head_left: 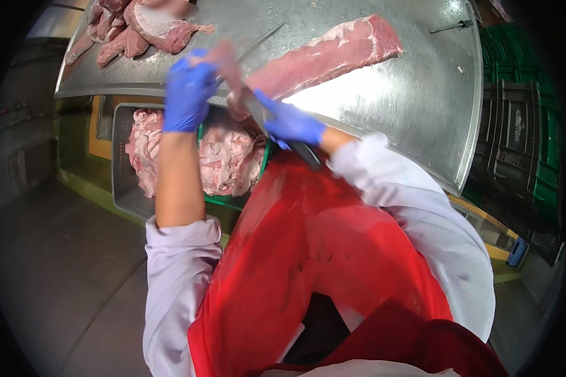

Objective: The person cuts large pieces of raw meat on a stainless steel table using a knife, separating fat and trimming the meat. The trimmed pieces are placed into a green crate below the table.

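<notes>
In a blue glove, my left hand is closed on a strip of pink meat, blurred by motion, which hangs over the table's near edge. My right hand, gloved too, grips a knife; its dark handle points back toward me and the blade runs up against the meat. Just beyond the hands a long pale-red meat loin lies slantwise on the metal table. Behind the strip a thin metal rod rests on the tabletop, its near end hidden.
Several large meat cuts are piled at the far left. Below the table's edge stand a grey crate and a green crate, both holding pale trimmings. Another thin tool lies far right. Black and green crates stand stacked beside the table.
</notes>
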A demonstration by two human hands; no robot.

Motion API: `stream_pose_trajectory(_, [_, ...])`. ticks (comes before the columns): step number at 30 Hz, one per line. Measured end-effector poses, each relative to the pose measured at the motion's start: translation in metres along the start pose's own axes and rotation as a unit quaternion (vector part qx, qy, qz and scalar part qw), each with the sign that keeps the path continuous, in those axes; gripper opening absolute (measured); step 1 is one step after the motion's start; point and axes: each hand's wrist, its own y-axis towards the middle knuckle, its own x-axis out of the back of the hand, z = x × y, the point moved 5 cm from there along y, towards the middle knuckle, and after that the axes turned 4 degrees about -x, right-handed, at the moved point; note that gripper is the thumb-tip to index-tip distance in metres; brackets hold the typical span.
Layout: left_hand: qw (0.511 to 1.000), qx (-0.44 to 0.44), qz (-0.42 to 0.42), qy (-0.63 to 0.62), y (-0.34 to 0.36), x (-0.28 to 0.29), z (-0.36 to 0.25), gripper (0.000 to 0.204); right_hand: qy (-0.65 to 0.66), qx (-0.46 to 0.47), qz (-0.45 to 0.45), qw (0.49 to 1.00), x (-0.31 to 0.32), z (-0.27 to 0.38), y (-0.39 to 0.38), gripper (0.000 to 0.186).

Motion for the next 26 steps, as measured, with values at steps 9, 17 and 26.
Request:
stream_pose_trajectory(9, [0.968,0.071,-0.167,-0.175,-0.141,0.133,-0.072,0.026,0.123,0.058,-0.029,0.99,0.039,-0.021,0.001,0.077])
stream_pose_trajectory(17, [0.895,0.265,0.001,0.358,-0.214,0.164,0.11,0.021,-0.025,-0.054,-0.418,0.907,0.33,-0.119,0.043,0.041])
stream_pose_trajectory(26, [0.898,-0.069,0.024,0.434,-0.091,0.021,0.103,0.061,0.185,-0.038,-0.307,0.933,0.172,-0.104,-0.091,0.077])
